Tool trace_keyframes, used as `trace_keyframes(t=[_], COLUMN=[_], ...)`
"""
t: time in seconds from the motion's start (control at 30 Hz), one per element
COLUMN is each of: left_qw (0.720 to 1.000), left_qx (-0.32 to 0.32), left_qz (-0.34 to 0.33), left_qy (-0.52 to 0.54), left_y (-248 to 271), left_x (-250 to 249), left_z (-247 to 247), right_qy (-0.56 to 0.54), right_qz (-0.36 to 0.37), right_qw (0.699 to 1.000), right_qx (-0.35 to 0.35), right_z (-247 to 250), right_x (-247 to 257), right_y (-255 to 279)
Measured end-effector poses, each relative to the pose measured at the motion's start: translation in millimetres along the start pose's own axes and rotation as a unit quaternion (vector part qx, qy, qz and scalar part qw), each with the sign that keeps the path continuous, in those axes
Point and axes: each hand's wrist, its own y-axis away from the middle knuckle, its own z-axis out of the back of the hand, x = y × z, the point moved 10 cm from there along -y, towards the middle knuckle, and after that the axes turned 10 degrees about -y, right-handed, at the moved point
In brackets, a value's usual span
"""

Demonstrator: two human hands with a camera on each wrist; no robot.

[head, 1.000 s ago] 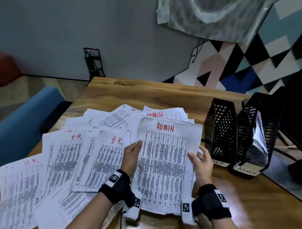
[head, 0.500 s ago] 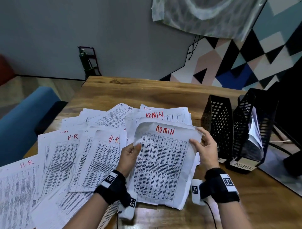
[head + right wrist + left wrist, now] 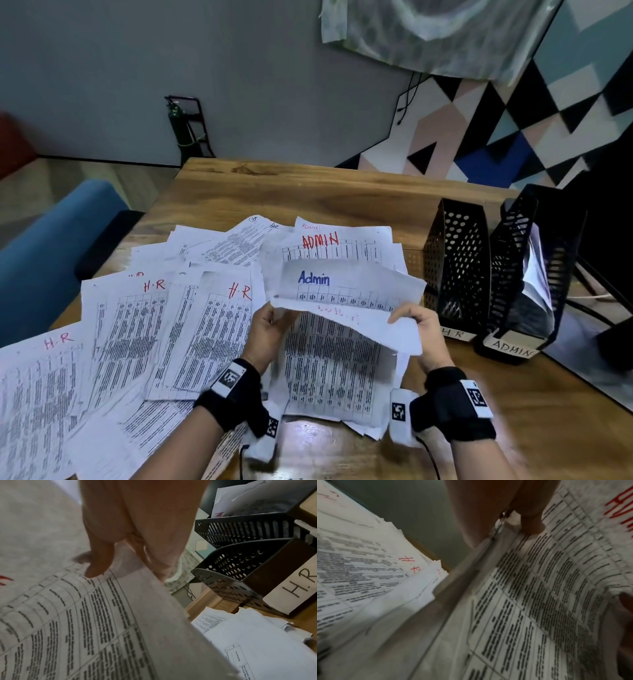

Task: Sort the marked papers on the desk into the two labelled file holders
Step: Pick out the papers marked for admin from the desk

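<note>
My left hand [image 3: 270, 323] and right hand [image 3: 412, 317] pinch the two upper corners of a printed sheet [image 3: 335, 366] and bend its top down toward me, so its blank back shows faint red ink. Behind it lies a sheet marked Admin in blue [image 3: 342, 286], and further back one marked ADMIN in red [image 3: 322, 241]. Several H.R sheets [image 3: 219, 325] spread to the left. The black H.R holder [image 3: 455, 260] looks empty; the ADMIN holder [image 3: 527, 274] beside it has papers in it. My thumbs [image 3: 530, 520] [image 3: 99, 561] press on the sheet's printed face [image 3: 85, 615].
The wooden desk [image 3: 342, 192] runs back to a grey wall. A blue chair [image 3: 51, 240] stands at the left edge. A dark object [image 3: 609, 246] and cables sit right of the holders. Bare wood shows in front of the holders [image 3: 513, 411].
Both hands have slid up from the held sheet's sides to its top corners and bent the red ADMIN heading over toward me. That uncovered the blue Admin sheet.
</note>
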Motion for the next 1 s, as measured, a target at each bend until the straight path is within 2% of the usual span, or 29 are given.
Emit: trace_keyframes(t=[0.1,0.17,0.23,0.3,0.43,0.5,0.6,0.7,0.77,0.83,0.93,1.0], left_qw=[1.000,0.999,0.997,0.997,0.997,0.994,0.990,0.983,0.984,0.988,0.992,0.994], left_qx=[0.010,0.004,0.007,0.009,0.008,-0.009,-0.045,-0.034,-0.013,0.007,0.036,0.025], left_qz=[-0.015,-0.054,-0.081,-0.081,-0.073,-0.102,-0.133,-0.178,-0.176,-0.154,-0.104,-0.083], left_qy=[0.011,0.006,0.012,0.013,-0.028,-0.040,-0.024,0.018,0.003,-0.030,-0.054,-0.068], left_y=[1.1,3.8,5.2,7.4,8.0,6.2,1.9,2.1,2.4,0.3,1.4,0.7], left_x=[-7.6,-20.4,-28.7,-30.0,-31.3,-39.9,-59.3,-77.7,-78.1,-62.3,-36.2,-28.7], left_z=[-4.4,-5.7,-8.9,-11.3,-19.2,-17.3,-4.5,3.0,1.6,-1.3,-2.5,0.2], right_qy=[-0.092,-0.138,-0.142,-0.139,-0.123,-0.113,-0.106,-0.115,-0.091,-0.072,-0.010,0.010], right_qz=[0.023,0.035,0.027,-0.007,-0.041,-0.007,0.080,0.123,0.098,0.041,-0.017,-0.021], right_qw=[0.994,0.987,0.985,0.985,0.988,0.989,0.988,0.985,0.991,0.997,0.999,0.999], right_qx=[-0.055,-0.075,-0.095,-0.106,-0.081,-0.091,-0.085,-0.034,-0.001,-0.001,-0.025,-0.045], right_z=[8.9,12.9,16.2,14.2,-0.3,-3.5,-6.9,-17.0,-26.0,-28.0,-31.6,-27.8], right_x=[5.6,5.6,-0.8,-11.0,-22.4,-1.7,43.5,67.4,58.7,32.1,8.4,9.2], right_y=[-0.9,0.0,2.2,6.2,9.6,8.0,7.3,10.8,9.5,5.3,2.2,1.8])
